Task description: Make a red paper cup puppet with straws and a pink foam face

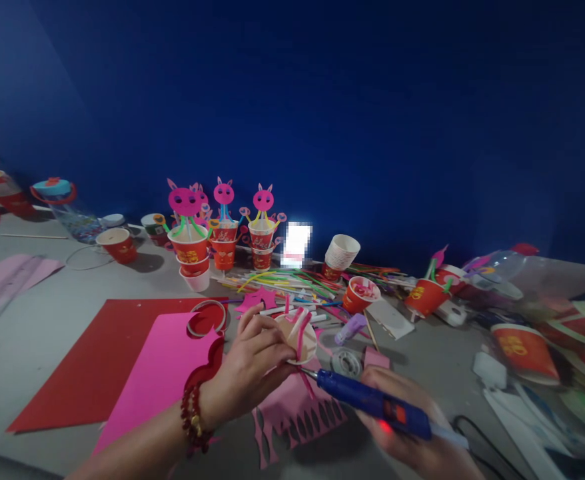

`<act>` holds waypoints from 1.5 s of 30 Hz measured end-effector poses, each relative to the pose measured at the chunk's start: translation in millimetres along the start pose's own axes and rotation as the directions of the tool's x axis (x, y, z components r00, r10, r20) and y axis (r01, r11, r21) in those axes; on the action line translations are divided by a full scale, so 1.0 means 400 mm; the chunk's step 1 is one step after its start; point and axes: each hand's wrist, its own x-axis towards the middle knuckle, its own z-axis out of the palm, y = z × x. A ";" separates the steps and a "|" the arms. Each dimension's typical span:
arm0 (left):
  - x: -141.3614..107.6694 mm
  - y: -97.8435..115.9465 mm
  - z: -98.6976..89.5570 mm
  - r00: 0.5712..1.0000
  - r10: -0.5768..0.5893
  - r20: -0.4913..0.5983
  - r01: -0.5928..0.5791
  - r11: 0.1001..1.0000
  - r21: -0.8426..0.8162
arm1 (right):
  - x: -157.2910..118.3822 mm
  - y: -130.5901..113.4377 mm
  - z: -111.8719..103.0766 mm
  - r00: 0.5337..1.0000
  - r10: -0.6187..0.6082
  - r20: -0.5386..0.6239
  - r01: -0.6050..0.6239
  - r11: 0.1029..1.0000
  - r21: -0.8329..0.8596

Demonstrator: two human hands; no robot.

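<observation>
My left hand [260, 357], with a red bead bracelet at the wrist, is closed round a paper cup [308, 345] whose mouth faces up toward me. Pink pipe cleaners [301, 333] cross the cup's mouth, and one end sticks out below the rim. In my right hand [397, 413] is a blue hot glue gun [372, 400] with a red light glowing on it. Its metal tip points left and is at the cup's rim, close to my left fingertips. Under the cup lies a pink paper sheet [300, 410] with petal-shaped cut-outs.
Red card [87, 353] and pink card [157, 380] lie left, with a tape roll [206, 319]. Behind stand red cups with pink animal figures [188, 248], loose pipe cleaners [282, 281], stacked cups [342, 252] and a purple glue stick [350, 329]. A black cable [487, 443] runs at right.
</observation>
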 end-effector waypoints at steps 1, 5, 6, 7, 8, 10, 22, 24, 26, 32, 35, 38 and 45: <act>0.001 0.000 0.000 1.000 0.000 0.000 0.000 1.000 0.003 | 0.000 0.000 0.000 1.000 0.001 0.001 -0.001 1.000 -0.001; 0.000 0.001 0.002 1.000 0.010 -0.001 -0.010 1.000 0.028 | 0.004 -0.003 -0.003 1.000 -0.011 -0.003 0.011 1.000 -0.012; -0.001 0.001 0.004 1.000 0.013 -0.004 -0.013 0.999 0.036 | 0.004 -0.003 -0.004 1.000 -0.018 -0.005 0.018 1.000 -0.016; -0.002 0.001 0.006 1.000 0.016 -0.006 -0.015 0.999 0.044 | 0.004 -0.003 -0.004 1.000 -0.026 -0.007 0.026 0.999 -0.022; -0.003 0.000 0.007 1.000 0.017 -0.008 -0.017 0.999 0.052 | 0.004 -0.003 -0.005 0.999 -0.034 -0.006 0.034 0.999 -0.026; -0.005 0.000 0.009 1.000 0.022 -0.011 -0.021 0.998 0.063 | 0.002 -0.002 -0.006 0.999 -0.040 -0.008 0.039 0.999 -0.032; -0.007 -0.004 0.009 0.999 0.020 -0.045 -0.019 0.999 0.035 | 0.001 0.001 -0.009 0.982 0.112 -0.152 -0.047 0.925 0.378; -0.011 -0.004 0.011 0.999 0.016 -0.035 -0.015 1.000 0.021 | 0.002 0.019 -0.014 0.904 0.244 -0.351 -0.005 0.828 0.561; -0.013 -0.007 0.012 0.999 0.032 -0.038 -0.031 0.999 0.029 | 0.002 0.050 -0.042 0.810 0.308 -0.498 0.027 0.830 0.557; -0.004 -0.013 0.004 0.992 0.120 -0.038 -0.120 0.993 0.012 | -0.033 0.192 -0.166 0.745 0.313 -0.588 -0.512 0.835 -0.204; -0.004 -0.007 0.002 0.991 0.128 -0.028 -0.128 0.992 0.012 | -0.036 0.250 -0.160 0.780 0.330 -0.531 -0.603 0.622 -0.499; -0.010 -0.005 0.004 0.992 0.121 -0.024 -0.122 0.992 -0.013 | -0.027 0.285 -0.131 0.814 0.342 -0.471 -0.575 0.591 -0.566; -0.019 -0.003 0.005 0.996 0.080 -0.024 -0.082 0.995 -0.057 | -0.036 0.338 -0.135 0.871 0.368 -0.327 -0.491 0.603 -0.629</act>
